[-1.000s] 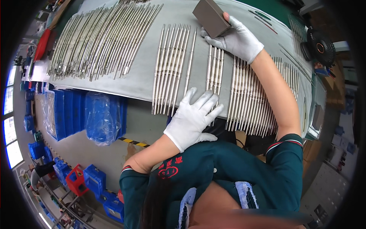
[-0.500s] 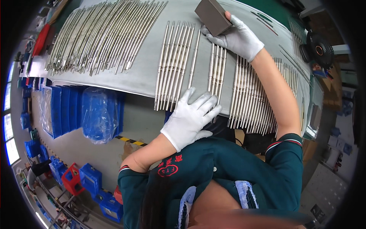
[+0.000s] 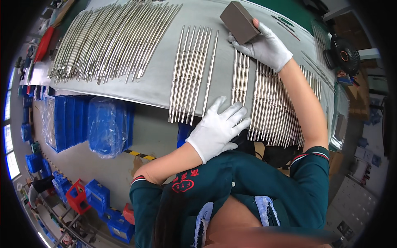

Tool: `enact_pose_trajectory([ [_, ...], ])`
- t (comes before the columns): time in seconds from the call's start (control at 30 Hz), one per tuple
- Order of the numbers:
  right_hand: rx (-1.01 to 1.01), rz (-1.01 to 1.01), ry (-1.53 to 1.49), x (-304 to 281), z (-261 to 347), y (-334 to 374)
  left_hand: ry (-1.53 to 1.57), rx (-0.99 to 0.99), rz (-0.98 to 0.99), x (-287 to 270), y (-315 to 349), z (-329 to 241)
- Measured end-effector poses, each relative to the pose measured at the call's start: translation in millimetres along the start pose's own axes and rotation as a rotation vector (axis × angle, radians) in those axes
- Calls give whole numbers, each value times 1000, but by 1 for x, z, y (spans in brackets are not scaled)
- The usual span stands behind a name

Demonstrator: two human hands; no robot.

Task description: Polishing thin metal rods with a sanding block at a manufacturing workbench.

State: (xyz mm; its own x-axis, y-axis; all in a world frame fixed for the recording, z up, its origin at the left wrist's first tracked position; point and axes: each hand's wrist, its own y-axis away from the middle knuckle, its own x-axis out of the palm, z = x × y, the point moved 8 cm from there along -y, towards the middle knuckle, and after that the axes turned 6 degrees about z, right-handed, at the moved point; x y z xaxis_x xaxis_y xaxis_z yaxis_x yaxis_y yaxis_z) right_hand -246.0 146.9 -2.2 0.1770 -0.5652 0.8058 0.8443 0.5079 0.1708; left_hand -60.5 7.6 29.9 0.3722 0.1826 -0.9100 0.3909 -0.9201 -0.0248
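Note:
My right hand (image 3: 266, 47), in a white glove, grips a grey-brown rectangular block (image 3: 239, 22) above the far ends of a small group of slim metal rods (image 3: 240, 78). At the table's front edge my left hand (image 3: 220, 127), gloved too, is open with fingers spread over the near ends of those rods. Whether its fingertips press on them I cannot tell. A single rod (image 3: 211, 70) lies just left of that group, and several more rods (image 3: 188, 74) lie side by side further left. To the right, beneath my right forearm, is a wider row of rods (image 3: 273, 107).
A large bundle of rods (image 3: 107, 41) covers the left of the grey-covered table (image 3: 161, 89). Thin tools (image 3: 289, 29) lie at the far right, near a black fan (image 3: 344, 53). Blue crates (image 3: 72, 120), some wrapped in plastic, stand below the table's left edge.
My right hand has shifted a little to the right and nearer with the block. My left hand has slid slightly right along the table edge, its fingers still spread.

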Motion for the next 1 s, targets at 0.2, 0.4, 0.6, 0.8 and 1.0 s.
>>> enact_pose_trajectory([
  [0.2,-12,1,12,-7,7,8,-3,18,17,0,-1,-1],
  [0.4,-101,-49,344,12,1,-4,-79,-195,-25,-37,18,19],
  [0.6,-415,-310,1561,38,46,58,-77,-170,-81,-20,-24,11],
  [0.8,-359,-360,2157,20,38,128,-127,-256,0,-3,-65,18],
  [1.0,-241,-242,2442,22,23,156,-66,-247,8,0,-65,19],
])
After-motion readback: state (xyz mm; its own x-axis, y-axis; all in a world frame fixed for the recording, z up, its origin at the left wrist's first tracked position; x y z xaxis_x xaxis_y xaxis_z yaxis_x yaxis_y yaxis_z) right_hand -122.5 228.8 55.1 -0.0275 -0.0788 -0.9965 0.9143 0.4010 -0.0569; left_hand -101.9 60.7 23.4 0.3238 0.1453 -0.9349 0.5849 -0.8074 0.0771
